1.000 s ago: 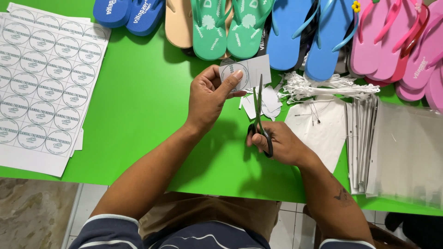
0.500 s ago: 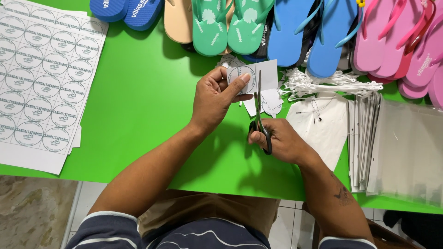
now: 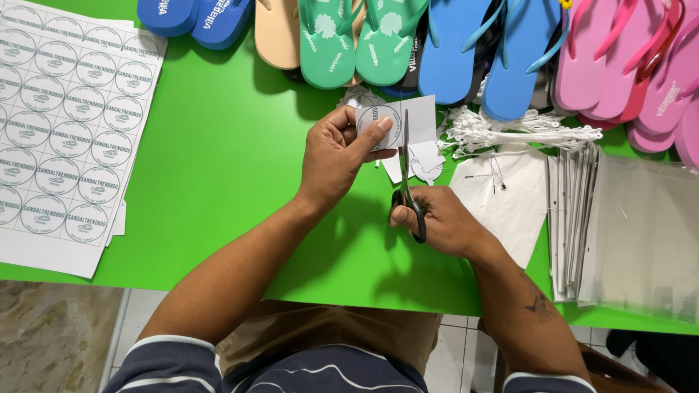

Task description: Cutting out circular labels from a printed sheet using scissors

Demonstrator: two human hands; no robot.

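The left hand (image 3: 338,156) pinches a small piece of white paper (image 3: 408,120) printed with a round label, thumb on top and fingers curled beneath, holding it just above the green table (image 3: 218,160). The right hand (image 3: 444,222) grips a pair of black-handled scissors (image 3: 405,178), fingers closed through the loops, and the blades point away from the body and run up along the paper's printed circle (whether the blades are slightly parted or fully closed cannot be told, since they show only as one thin line). Just beyond the scissors lie a few cut paper scraps (image 3: 422,164) on the table. To the far left rests a large sheet of round labels (image 3: 58,124) in rows, stacked on other sheets. Along the far edge stands a row of flip-flops: dark blue (image 3: 193,14), tan (image 3: 277,33), green (image 3: 353,40), light blue (image 3: 480,51) and pink (image 3: 626,58). Near the right hand lies a bundle of white plastic tag fasteners (image 3: 510,131), a white paper sheet (image 3: 506,200) just below it, and farther right a stack of clear plastic bags (image 3: 633,233).
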